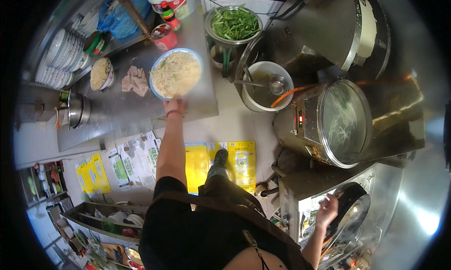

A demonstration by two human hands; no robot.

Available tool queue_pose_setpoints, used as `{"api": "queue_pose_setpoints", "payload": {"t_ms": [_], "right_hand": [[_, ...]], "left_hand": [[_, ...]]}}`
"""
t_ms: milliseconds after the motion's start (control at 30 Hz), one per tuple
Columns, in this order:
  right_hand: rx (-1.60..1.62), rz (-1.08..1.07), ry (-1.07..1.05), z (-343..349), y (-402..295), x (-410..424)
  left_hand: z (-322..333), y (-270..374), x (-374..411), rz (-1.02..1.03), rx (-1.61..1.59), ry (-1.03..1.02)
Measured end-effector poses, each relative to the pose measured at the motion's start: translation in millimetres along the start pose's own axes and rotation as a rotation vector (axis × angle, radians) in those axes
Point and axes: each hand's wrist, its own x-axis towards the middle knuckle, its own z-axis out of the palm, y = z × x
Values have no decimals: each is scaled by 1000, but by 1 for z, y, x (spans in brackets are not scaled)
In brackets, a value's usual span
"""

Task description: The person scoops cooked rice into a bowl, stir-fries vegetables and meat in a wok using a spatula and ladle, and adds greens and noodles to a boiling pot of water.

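Observation:
My left hand (175, 106) is at the near rim of a blue-rimmed bowl (176, 74) heaped with pale shredded food, over the steel counter; whether its fingers grip the rim cannot be told. A crumpled cloth (135, 81) lies left of this bowl, and a patterned bowl (102, 74) of pale food stands farther left. My right hand (327, 211) is raised beside a dark wok (348, 199), its fingers partly curled; what it may hold cannot be made out. Noodles (340, 124) lie in the cloudy water of a round steel boiler (368, 125).
Leafy greens (235, 22) fill a basin beyond the counter's corner. A white bucket (249, 100) holds liquid and a ladle (278, 85). An orange hose (299, 89) runs into it. Stacked plates (58, 64) stand far left. Flattened yellow cartons (242, 164) cover floor near my foot.

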Motion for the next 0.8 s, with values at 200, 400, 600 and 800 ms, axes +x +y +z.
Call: {"api": "queue_pose_setpoints", "payload": {"t_ms": [200,400,600,800], "right_hand": [[-59,-408,-526,205,-138,34],[-49,-656,-603,321,-194,93],[-558,-492,-420,272,-159,182],[-585,-34,-104,159,-88,283]], "left_hand": [[38,23,-27,120,12,-54],[87,14,-144,-64,372,-434],[188,-97,-260,-335,441,-737],[299,-204,-332,-421,824,-862]]}}
